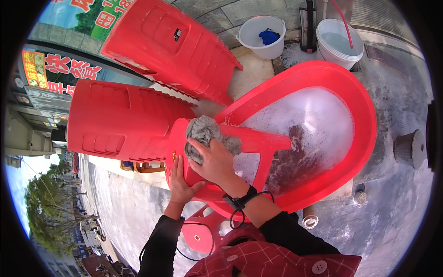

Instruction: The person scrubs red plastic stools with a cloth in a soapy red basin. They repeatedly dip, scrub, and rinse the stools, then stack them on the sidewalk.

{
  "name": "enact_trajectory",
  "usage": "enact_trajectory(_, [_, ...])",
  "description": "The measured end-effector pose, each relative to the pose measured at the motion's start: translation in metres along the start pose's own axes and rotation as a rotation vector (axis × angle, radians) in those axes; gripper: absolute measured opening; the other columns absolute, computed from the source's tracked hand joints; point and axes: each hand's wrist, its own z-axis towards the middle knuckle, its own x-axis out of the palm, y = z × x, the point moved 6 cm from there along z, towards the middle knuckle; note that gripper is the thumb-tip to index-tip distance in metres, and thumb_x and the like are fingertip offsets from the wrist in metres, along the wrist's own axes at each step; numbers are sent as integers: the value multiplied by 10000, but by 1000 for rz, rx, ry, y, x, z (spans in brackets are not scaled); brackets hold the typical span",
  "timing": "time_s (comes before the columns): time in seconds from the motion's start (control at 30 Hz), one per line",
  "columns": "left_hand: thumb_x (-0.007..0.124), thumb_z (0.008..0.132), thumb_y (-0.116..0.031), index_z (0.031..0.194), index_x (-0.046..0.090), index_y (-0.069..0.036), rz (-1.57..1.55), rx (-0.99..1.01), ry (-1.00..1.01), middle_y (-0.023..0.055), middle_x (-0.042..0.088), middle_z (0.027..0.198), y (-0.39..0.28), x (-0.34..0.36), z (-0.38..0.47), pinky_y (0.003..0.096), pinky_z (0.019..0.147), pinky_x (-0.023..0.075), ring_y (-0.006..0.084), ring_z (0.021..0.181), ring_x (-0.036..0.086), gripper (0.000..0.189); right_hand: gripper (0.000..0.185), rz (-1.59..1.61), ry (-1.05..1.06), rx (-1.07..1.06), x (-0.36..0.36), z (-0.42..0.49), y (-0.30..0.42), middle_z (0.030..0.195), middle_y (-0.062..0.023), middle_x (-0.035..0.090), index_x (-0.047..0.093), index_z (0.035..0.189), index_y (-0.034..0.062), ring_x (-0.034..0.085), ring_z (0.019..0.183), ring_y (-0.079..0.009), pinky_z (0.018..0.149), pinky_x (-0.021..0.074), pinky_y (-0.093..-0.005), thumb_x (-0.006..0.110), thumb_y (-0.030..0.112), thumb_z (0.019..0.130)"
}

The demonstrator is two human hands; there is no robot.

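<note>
A red plastic stool (pixel 258 134) lies tilted over a large red plastic basin (pixel 363 104), its legs reaching inside. White foam and dark, dirty water (pixel 290 166) fill the basin's bottom. My right hand (pixel 215 162) presses a wet grey cloth (pixel 204 130), bunched up, against the stool near the edge of its seat. A wristband with a cable is on that wrist. My left hand (pixel 181 185) rests flat with spread fingers on the stool's seat, steadying it beside a small gold-coloured spot.
Two tall stacks of red stools (pixel 173 48) (pixel 114 117) stand beyond the basin. By the wall are a white bucket (pixel 247 36) with a blue cloth (pixel 269 36) and a water-filled bucket (pixel 341 57) with a red hose (pixel 344 24). A small red stool (pixel 199 237) stands close to me.
</note>
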Motion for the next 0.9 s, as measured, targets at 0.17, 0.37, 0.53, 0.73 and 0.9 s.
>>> enact_trajectory(0.17, [866, 599, -361, 1459, 250, 23, 11, -29, 31, 261, 290, 1481, 9, 0, -1, 484, 1104, 281, 428, 1361, 298, 1126, 446, -160, -63, 359, 7, -3, -89, 963, -190, 619, 632, 1193, 270, 628, 886, -383, 720, 519, -463, 684, 422, 777])
enact_trajectory(0.37, [862, 614, -343, 1466, 237, 15, 6, -43, 59, 254, 269, 1495, 10, 1, -4, 475, 1108, 276, 416, 1369, 290, 1116, 452, -55, -49, 768, -11, -34, -230, 1040, -217, 663, 635, 1196, 187, 632, 975, -383, 821, 507, -441, 646, 429, 815])
enact_trajectory(0.53, [864, 609, -334, 1464, 243, 17, -46, -20, 41, 253, 276, 1494, 8, -2, -1, 465, 1107, 284, 410, 1372, 294, 1113, 478, -121, -47, 950, -35, -64, -317, 1040, -182, 678, 637, 1204, 164, 622, 1035, -362, 873, 490, -454, 578, 455, 829])
enact_trajectory(0.73, [850, 632, -348, 1450, 268, 32, -31, -12, -2, 268, 306, 1475, 6, 4, 4, 468, 1100, 296, 416, 1361, 312, 1074, 446, -12, -27, 739, -30, -45, -285, 1028, -192, 672, 645, 1178, 152, 625, 999, -378, 858, 493, -457, 559, 429, 840])
enact_trajectory(0.9, [772, 735, -384, 1448, 275, 34, -24, 4, -42, 283, 316, 1463, 10, 7, 4, 472, 1097, 296, 430, 1351, 321, 964, 424, 52, 6, 506, -11, -15, -191, 1000, -206, 668, 639, 1177, 138, 628, 964, -385, 832, 500, -472, 546, 376, 839])
